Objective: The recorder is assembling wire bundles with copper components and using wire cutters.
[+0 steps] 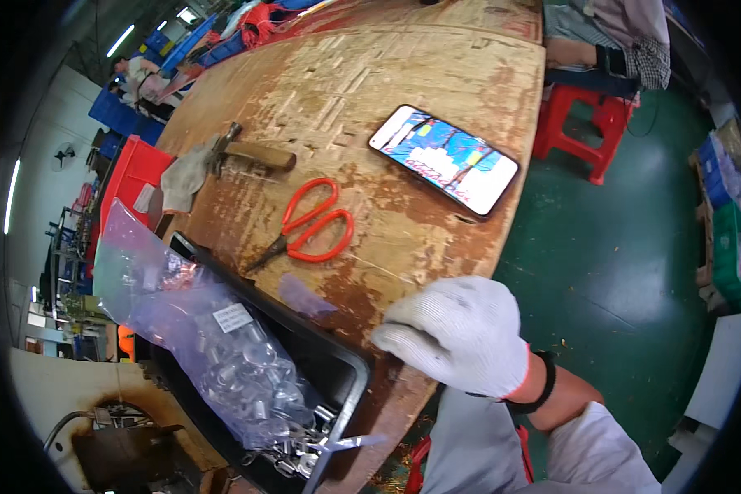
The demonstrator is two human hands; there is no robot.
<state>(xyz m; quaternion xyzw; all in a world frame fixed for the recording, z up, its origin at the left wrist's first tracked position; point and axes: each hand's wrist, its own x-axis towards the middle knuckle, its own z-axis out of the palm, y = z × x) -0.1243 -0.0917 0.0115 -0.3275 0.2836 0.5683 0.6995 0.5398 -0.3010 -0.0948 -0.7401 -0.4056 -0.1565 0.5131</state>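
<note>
My right hand [457, 336], in a white knit glove, is over the table's near right edge with its fingers curled together. Whatever it may hold is hidden. My left hand is out of view. To the left of my right hand is a black bin [347, 372]. A clear plastic bag [251, 370] of shiny metal fittings slants across it, and loose metal fittings [305, 461] lie in the bin by the bag's lower end. A scrap of clear film [305, 295] lies beside the bin. Red-handled scissors [309, 222] rest farther back on the worn wooden table [403, 255].
A phone [445, 159] with a lit screen lies near the table's right edge. A hammer [251, 154] and a white glove [185, 177] lie at the left, by a red bin [132, 177]. Another person [609, 49] sits at the far right near a red stool [584, 123].
</note>
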